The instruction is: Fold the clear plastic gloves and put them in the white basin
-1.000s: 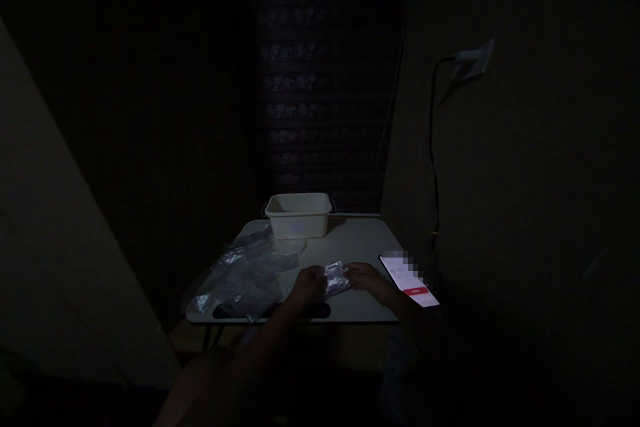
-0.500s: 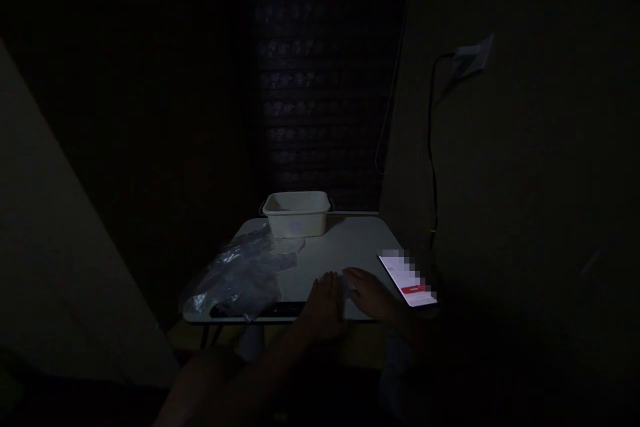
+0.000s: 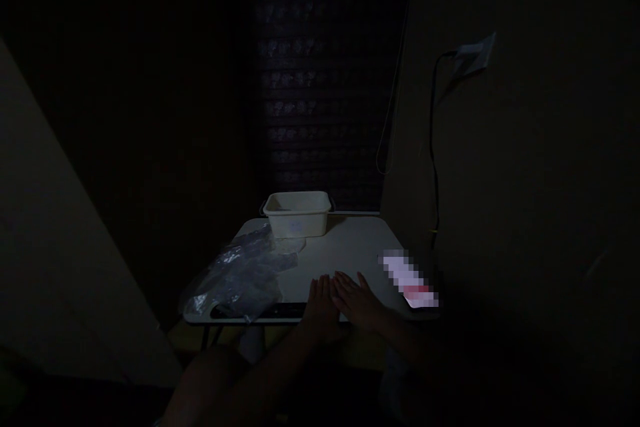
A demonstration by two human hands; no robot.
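My left hand (image 3: 321,307) lies palm down at the front edge of the small white table (image 3: 345,240), its fingers stretched forward. Beside it, my right hand (image 3: 356,300) reaches in from the right with its fingers extended, the fingertips touching or overlapping the left hand's fingers. Neither hand shows anything held, though the light is very dim and the surface beneath the palms is hidden. Crumpled clear plastic bags (image 3: 245,273) lie left of my hands. To the right rests a lit phone or tablet (image 3: 410,280), its screen partly blurred out.
A white plastic tub (image 3: 299,217) with side handles stands at the table's back. A dark cable (image 3: 434,147) hangs from a wall outlet (image 3: 473,57) on the right. Dark blinds (image 3: 295,93) with a looped cord cover the back.
My right hand has moved left and its fingers have spread, now meeting the left hand, where a gap was before. The left hand has shifted slightly.
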